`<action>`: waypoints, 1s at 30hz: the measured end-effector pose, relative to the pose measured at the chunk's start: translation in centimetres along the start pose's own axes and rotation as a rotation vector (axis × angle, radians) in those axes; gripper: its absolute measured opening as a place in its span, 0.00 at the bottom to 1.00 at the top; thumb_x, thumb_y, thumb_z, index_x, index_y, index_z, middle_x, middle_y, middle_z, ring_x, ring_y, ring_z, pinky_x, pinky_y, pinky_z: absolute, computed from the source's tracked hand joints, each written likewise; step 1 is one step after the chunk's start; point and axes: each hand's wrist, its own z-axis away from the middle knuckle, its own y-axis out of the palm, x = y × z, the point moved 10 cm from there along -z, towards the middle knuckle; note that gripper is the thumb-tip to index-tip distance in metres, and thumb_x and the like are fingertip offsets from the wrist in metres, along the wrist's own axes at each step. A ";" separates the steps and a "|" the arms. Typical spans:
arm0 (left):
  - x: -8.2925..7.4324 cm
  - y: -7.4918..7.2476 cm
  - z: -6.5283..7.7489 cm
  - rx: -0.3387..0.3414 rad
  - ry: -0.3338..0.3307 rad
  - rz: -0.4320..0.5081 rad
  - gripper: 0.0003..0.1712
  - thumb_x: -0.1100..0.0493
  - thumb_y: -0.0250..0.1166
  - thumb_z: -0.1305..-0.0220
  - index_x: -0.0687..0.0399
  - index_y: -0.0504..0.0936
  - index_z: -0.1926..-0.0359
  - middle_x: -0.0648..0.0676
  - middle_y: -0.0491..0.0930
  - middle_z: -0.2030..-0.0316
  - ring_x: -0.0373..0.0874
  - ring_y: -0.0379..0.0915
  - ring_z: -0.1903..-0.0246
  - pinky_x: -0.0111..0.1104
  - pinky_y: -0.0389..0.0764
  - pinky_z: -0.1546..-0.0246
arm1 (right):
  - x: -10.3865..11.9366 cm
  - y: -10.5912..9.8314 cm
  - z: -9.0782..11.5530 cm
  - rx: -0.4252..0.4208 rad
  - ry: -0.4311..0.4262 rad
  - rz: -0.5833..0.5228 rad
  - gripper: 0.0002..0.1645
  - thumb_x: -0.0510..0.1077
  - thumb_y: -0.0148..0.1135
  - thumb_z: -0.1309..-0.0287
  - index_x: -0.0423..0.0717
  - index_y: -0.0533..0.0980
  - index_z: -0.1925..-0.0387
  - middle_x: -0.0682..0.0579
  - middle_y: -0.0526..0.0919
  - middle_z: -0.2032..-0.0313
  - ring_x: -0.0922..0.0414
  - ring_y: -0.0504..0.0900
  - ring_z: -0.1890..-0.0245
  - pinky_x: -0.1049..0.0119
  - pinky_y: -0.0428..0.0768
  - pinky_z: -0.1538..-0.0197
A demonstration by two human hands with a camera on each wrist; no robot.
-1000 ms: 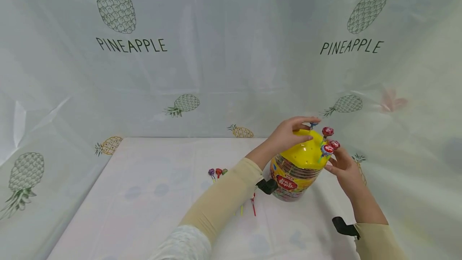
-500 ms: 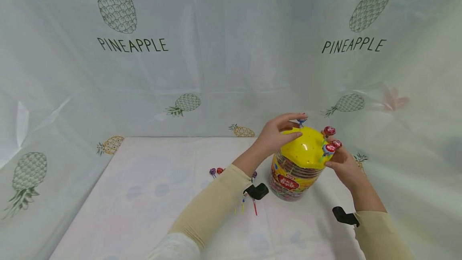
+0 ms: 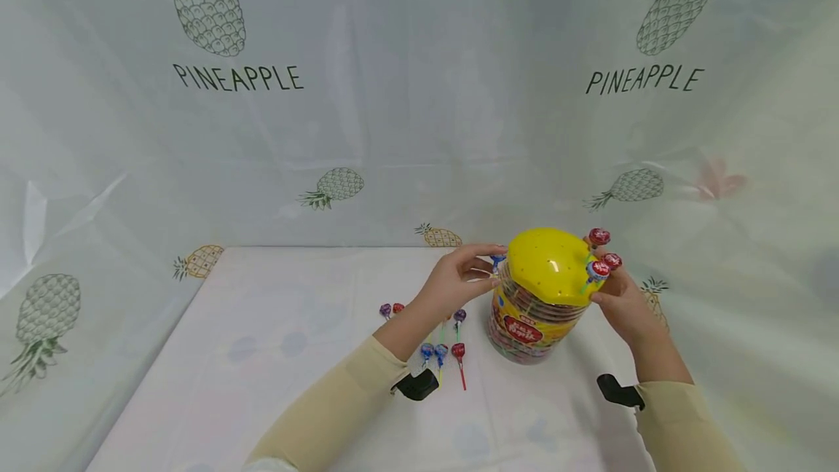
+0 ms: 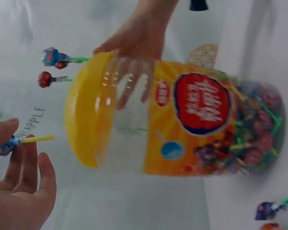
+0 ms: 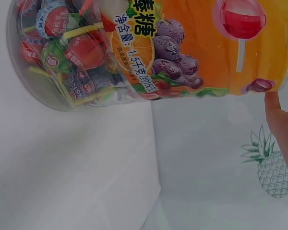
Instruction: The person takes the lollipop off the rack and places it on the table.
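In the head view a clear plastic lollipop jar (image 3: 524, 332) stands upright at the table's right, topped by a domed yellow lid (image 3: 547, 257) dotted with small holes. Three wrapped lollipops (image 3: 599, 237) stick out of the lid's right edge. My left hand (image 3: 452, 279) is left of the lid and pinches a blue-wrapped lollipop (image 4: 6, 146) between thumb and fingers. Its yellow stick (image 4: 38, 138) points at the lid, apart from it. My right hand (image 3: 625, 304) holds the jar's right side just under the lid; its fingers show through the clear wall in the left wrist view.
Several loose lollipops (image 3: 458, 352) lie on the white-covered table (image 3: 295, 384) left of the jar, partly behind my left forearm. More wrapped lollipops (image 4: 259, 129) fill the jar's bottom. A pineapple-print curtain (image 3: 419, 93) hangs behind the table.
My left hand has moved left and down from above the lid, carrying the blue lollipop off to the jar's left side. The right hand has stayed at the jar nearly unmoved.
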 end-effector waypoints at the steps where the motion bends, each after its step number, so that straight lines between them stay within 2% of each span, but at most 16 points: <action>1: 0.5 -0.1 0.3 -0.001 -0.021 0.005 0.26 0.69 0.67 0.39 0.44 0.80 0.42 0.43 0.75 0.46 0.41 0.76 0.54 0.35 0.79 0.50 | 0.0 -0.1 0.0 0.001 -0.004 -0.005 0.44 0.28 0.51 0.33 0.49 0.46 0.23 0.55 0.45 0.24 0.62 0.58 0.31 0.75 0.66 0.39; 3: 1.6 -0.5 0.8 -0.003 -0.054 0.011 0.26 0.69 0.67 0.39 0.42 0.80 0.42 0.42 0.75 0.47 0.41 0.76 0.54 0.33 0.80 0.54 | 0.1 -0.1 0.1 0.007 -0.009 -0.012 0.44 0.28 0.51 0.33 0.49 0.45 0.23 0.55 0.46 0.24 0.61 0.58 0.31 0.74 0.66 0.38; 7: 3.0 -1.4 1.6 -0.010 -0.088 0.000 0.27 0.69 0.67 0.40 0.41 0.79 0.41 0.44 0.76 0.47 0.42 0.77 0.55 0.34 0.82 0.57 | 0.3 -0.1 0.0 0.023 -0.032 -0.029 0.44 0.29 0.50 0.33 0.50 0.46 0.23 0.55 0.47 0.24 0.60 0.56 0.30 0.73 0.65 0.37; 12: 5.1 -3.4 3.3 -0.038 -0.173 -0.087 0.27 0.68 0.67 0.38 0.41 0.78 0.40 0.46 0.75 0.47 0.42 0.77 0.56 0.35 0.83 0.60 | 0.2 -0.1 -0.1 0.025 -0.031 -0.048 0.42 0.30 0.52 0.32 0.49 0.48 0.23 0.58 0.50 0.25 0.62 0.56 0.30 0.74 0.64 0.37; 18: 7.8 -5.5 5.5 -0.090 -0.266 -0.135 0.28 0.69 0.67 0.39 0.41 0.78 0.40 0.52 0.76 0.49 0.42 0.80 0.58 0.33 0.82 0.60 | 0.2 -0.1 -0.2 0.021 -0.031 -0.055 0.40 0.31 0.52 0.32 0.48 0.51 0.24 0.58 0.52 0.25 0.62 0.59 0.31 0.74 0.65 0.38; 25: 11.3 -6.8 8.1 -0.125 -0.364 -0.103 0.34 0.76 0.67 0.44 0.56 0.74 0.37 0.63 0.72 0.53 0.45 0.82 0.65 0.35 0.84 0.64 | -0.2 -0.2 -0.2 0.005 0.009 -0.056 0.40 0.30 0.51 0.32 0.48 0.51 0.24 0.58 0.50 0.25 0.61 0.57 0.31 0.72 0.63 0.35; 30: 14.0 -7.6 10.0 -0.134 -0.450 -0.167 0.31 0.76 0.69 0.47 0.59 0.76 0.40 0.61 0.74 0.55 0.44 0.81 0.70 0.36 0.84 0.67 | -0.4 -0.4 -0.1 0.000 0.010 -0.068 0.40 0.30 0.52 0.33 0.48 0.52 0.24 0.58 0.50 0.25 0.61 0.56 0.30 0.71 0.62 0.34</action>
